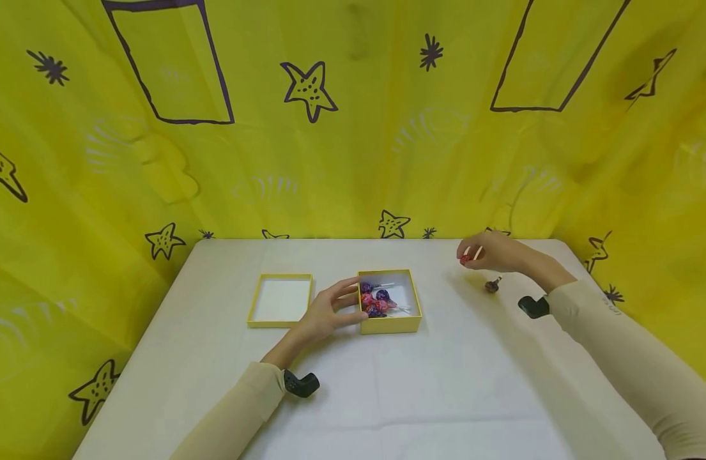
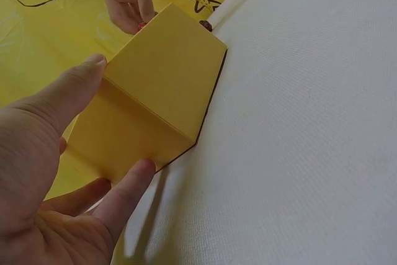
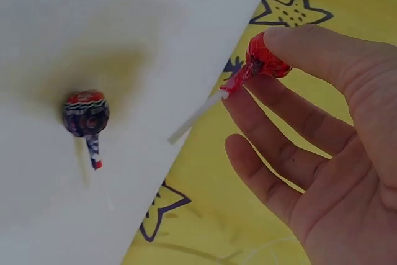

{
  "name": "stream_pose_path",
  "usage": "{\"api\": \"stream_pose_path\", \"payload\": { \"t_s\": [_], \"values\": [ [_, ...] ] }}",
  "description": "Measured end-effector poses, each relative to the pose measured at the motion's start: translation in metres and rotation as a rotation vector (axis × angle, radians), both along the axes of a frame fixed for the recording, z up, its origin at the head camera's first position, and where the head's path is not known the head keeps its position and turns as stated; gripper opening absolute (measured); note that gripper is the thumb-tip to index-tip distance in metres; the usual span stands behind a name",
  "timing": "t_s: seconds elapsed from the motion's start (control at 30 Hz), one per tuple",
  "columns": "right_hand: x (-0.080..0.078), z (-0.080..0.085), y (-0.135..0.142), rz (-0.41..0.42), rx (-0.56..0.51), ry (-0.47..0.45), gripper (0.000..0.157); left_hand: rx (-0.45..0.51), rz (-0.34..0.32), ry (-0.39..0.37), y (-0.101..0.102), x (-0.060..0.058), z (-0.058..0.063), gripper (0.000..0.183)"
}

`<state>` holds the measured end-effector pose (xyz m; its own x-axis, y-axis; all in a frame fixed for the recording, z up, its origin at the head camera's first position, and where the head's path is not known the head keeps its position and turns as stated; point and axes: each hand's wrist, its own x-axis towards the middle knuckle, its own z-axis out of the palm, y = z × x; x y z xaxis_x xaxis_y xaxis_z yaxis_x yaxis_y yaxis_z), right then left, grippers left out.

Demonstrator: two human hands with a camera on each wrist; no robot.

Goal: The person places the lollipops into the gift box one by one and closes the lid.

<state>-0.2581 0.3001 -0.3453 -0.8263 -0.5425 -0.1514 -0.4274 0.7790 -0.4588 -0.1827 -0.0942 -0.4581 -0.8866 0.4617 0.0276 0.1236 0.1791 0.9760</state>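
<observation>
With thumb and fingertips my right hand point(image 1: 491, 251) pinches the wrapped head of a red lollipop point(image 3: 268, 55) above the table's far right; its white stick points away. Beneath that hand lies a dark purple lollipop point(image 3: 85, 113), apart from it. My left hand point(image 1: 329, 311) rests against the left side of an uncovered yellow box point(image 2: 162, 66), thumb at the near corner and fairly straight fingers along the wall. Inside the box are several red and purple lollipops point(image 1: 381, 305), bunched mostly toward its left side.
Left of the box lies its shallow yellow lid point(image 1: 280, 276), white inside facing up. A white cloth covers the table point(image 1: 422, 390). Yellow curtain point(image 1: 353, 172) with star drawings closes off the back and both sides.
</observation>
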Motion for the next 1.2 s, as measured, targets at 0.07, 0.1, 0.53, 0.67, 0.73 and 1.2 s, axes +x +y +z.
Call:
{"api": "stream_pose_path", "payload": {
  "t_s": [0.07,0.1,0.53,0.67,0.73,1.2],
  "values": [
    [0.0,0.003,-0.002,0.003,-0.024,-0.003,0.013,-0.003,0.001,-0.004,0.0,0.0,0.0,0.081],
    [0.001,0.004,-0.003,0.003,-0.036,-0.004,0.013,-0.004,0.003,-0.008,0.0,0.0,0.0,0.081],
    [0.008,0.018,-0.024,0.05,-0.192,0.029,0.014,-0.01,-0.001,-0.003,0.001,-0.001,-0.002,0.081],
    [0.008,0.022,-0.031,0.07,-0.235,0.044,0.015,0.013,-0.004,-0.002,0.001,-0.001,-0.001,0.081],
    [0.008,0.023,-0.034,0.071,-0.253,0.057,0.016,0.026,-0.004,-0.006,0.0,0.0,-0.001,0.081],
    [0.008,0.02,-0.055,0.076,-0.327,0.03,0.021,0.009,0.009,-0.019,-0.001,0.0,-0.002,0.08]
  ]
}}
